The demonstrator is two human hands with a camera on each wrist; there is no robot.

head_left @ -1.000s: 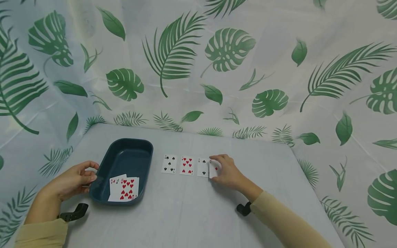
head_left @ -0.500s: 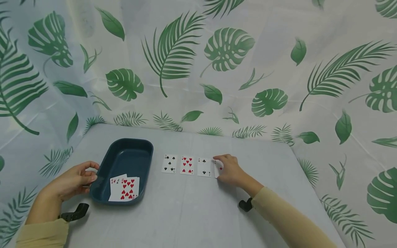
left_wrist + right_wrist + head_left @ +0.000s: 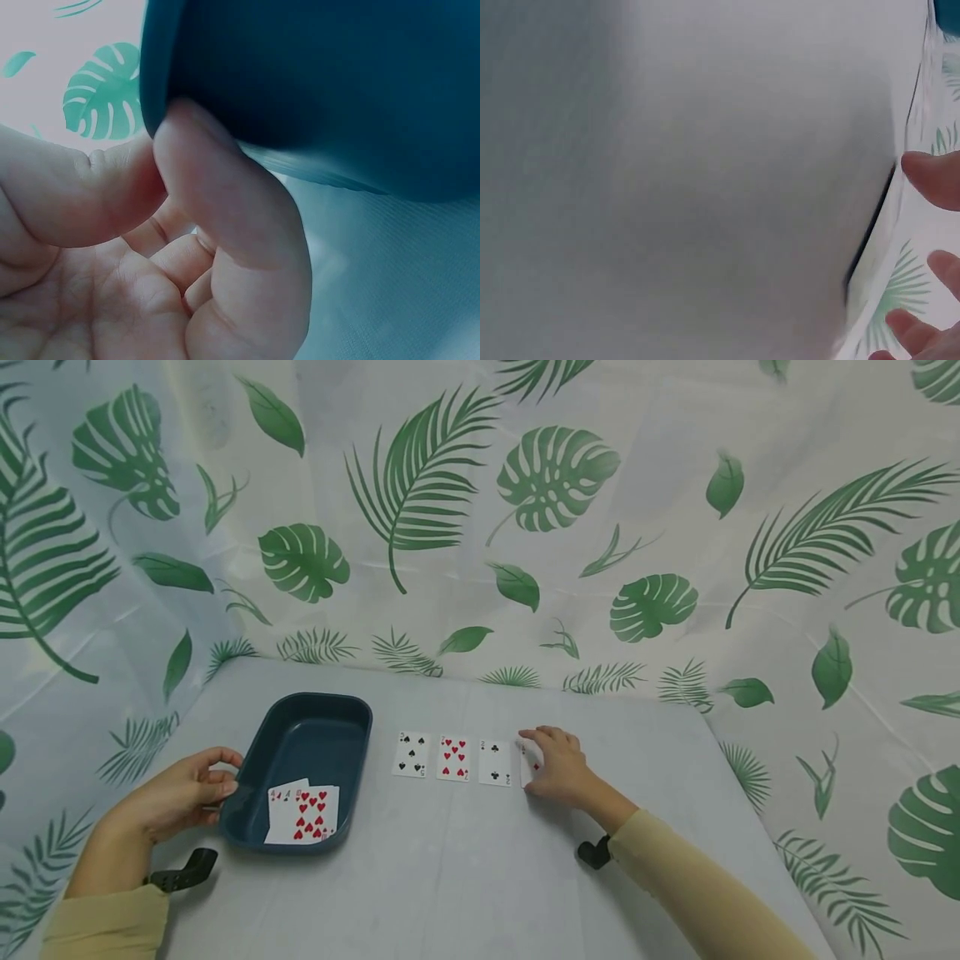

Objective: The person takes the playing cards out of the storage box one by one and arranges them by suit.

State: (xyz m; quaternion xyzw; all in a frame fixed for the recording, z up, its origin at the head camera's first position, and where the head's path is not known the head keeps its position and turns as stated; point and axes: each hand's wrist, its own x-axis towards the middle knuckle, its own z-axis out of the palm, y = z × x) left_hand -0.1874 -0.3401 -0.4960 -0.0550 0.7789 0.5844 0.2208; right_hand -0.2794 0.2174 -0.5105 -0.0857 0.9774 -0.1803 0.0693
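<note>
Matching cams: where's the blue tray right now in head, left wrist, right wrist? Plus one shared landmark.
Head: blue tray left of centre, below mid-height, with cards in its near end.
Left wrist: fills the upper right, cropped by the frame, pinched at its edge by the left hand.
Right wrist: only a blue patch in the top right corner, probably the tray.
Shared landmark: green leaf print, upper left in left wrist, along the right side in right wrist.

White sheeting (image 3: 660, 535) with green leaf prints (image 3: 303, 564) — at the back and both sides — around a pale tabletop (image 3: 450, 877).
</note>
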